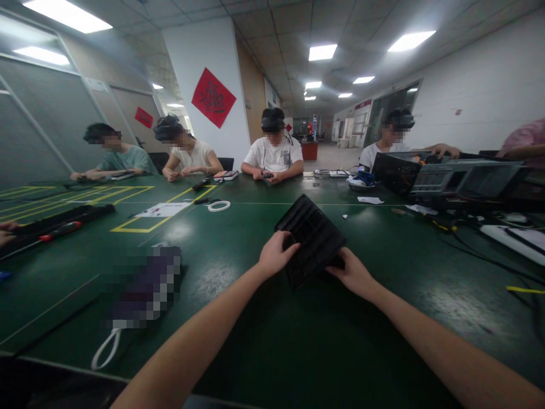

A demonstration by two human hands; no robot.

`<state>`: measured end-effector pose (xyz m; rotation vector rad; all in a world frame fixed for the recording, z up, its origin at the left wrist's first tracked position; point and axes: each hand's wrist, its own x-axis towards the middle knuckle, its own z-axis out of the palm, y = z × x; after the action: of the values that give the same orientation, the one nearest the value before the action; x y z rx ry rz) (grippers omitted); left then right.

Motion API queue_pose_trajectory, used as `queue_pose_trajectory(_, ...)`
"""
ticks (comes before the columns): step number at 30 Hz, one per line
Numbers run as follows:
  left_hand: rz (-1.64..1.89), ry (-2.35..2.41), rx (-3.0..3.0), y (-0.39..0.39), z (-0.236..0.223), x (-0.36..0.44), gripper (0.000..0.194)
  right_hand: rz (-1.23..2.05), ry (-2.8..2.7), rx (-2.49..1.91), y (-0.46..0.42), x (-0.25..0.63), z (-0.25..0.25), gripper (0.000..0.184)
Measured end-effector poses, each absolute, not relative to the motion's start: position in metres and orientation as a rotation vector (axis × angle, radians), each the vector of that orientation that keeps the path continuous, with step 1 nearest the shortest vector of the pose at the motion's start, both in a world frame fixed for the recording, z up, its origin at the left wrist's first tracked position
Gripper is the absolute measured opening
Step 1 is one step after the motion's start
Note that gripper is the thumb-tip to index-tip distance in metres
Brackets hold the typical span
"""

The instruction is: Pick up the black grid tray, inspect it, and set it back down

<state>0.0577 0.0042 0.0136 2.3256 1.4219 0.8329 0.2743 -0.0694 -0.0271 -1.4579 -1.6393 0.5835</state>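
A black plastic piece (313, 241) with ridges or compartments across its face is held tilted above the green table; its exact kind is hard to make out. My left hand (277, 253) grips its left edge, the thumb lying over the ridged face. At the lower right edge, my right hand (349, 274) is closed on the same piece, with some fingers hidden behind or under it. To the left of my forearm lies a dark, blurred-out flat object (147, 287) with a white wrist strap (106, 347).
Several people wearing headsets sit across the green table (238, 341). An opened computer case (447, 176) stands at the right, with cables (477, 244) nearby. A white ring (218, 206), a paper sheet (164, 209) and a red-handled screwdriver (59, 231) lie farther left.
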Motion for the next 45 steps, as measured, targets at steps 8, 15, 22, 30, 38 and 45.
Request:
queue_pose_trajectory(8, 0.790, 2.403, 1.711, 0.078, 0.043, -0.036, 0.052, 0.668, -1.669, -1.647, -0.080, 0.275, -0.006, 0.046)
queue_pose_trajectory(15, 0.579, 2.619, 1.650, 0.102, 0.042, -0.070, 0.056, 0.664, -1.709, -1.680, -0.077, 0.277, -0.011, 0.045)
queue_pose_trajectory(22, 0.352, 2.646, 1.821, 0.112, 0.033, -0.077, 0.050, 0.631, -1.661, -1.683, -0.076, 0.283, -0.012, 0.049)
queue_pose_trajectory(30, 0.340, 2.621, 1.831, 0.110, 0.034, -0.078, 0.048, 0.089, -1.298, -2.111, -0.071, 0.382, 0.013, 0.047)
queue_pose_trajectory(38, 0.397, 2.651, 1.833, 0.108, 0.029, -0.080, 0.053, 0.016, -0.813, -2.632, -0.086, 0.464, -0.014, 0.057)
queue_pose_trajectory(45, 0.308, 2.625, 1.818, 0.110, 0.034, -0.080, 0.051, -0.047, -0.678, -2.619, -0.093, 0.444, -0.014, 0.069)
